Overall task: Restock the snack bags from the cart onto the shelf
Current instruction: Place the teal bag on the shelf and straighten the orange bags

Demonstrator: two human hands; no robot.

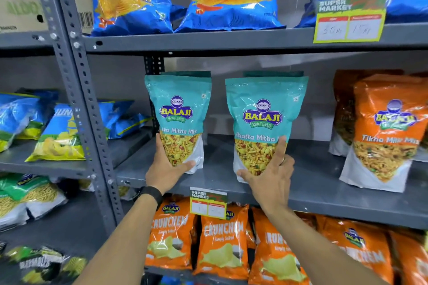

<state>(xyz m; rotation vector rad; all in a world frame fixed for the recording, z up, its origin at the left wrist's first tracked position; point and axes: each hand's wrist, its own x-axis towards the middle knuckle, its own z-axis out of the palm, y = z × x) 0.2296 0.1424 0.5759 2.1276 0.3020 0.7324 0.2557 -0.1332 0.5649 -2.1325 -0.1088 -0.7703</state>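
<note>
Two teal Khatta Mitha Mix bags stand upright on the grey middle shelf [324, 183]. My left hand [165, 166] grips the bottom of the left teal bag [179, 109]. My right hand [271, 176] holds the lower part of the right teal bag [264, 118], index finger up along its front. Behind each of them the top of another teal bag shows. The cart is out of view.
Orange Tikha Mix bags [384, 136] stand to the right on the same shelf. Blue chip bags [231, 0] lie on the shelf above, orange Crunchem bags [222, 240] below. A grey perforated upright [76, 99] divides off the left bay of blue and green bags. Price tags [347, 23] hang on shelf edges.
</note>
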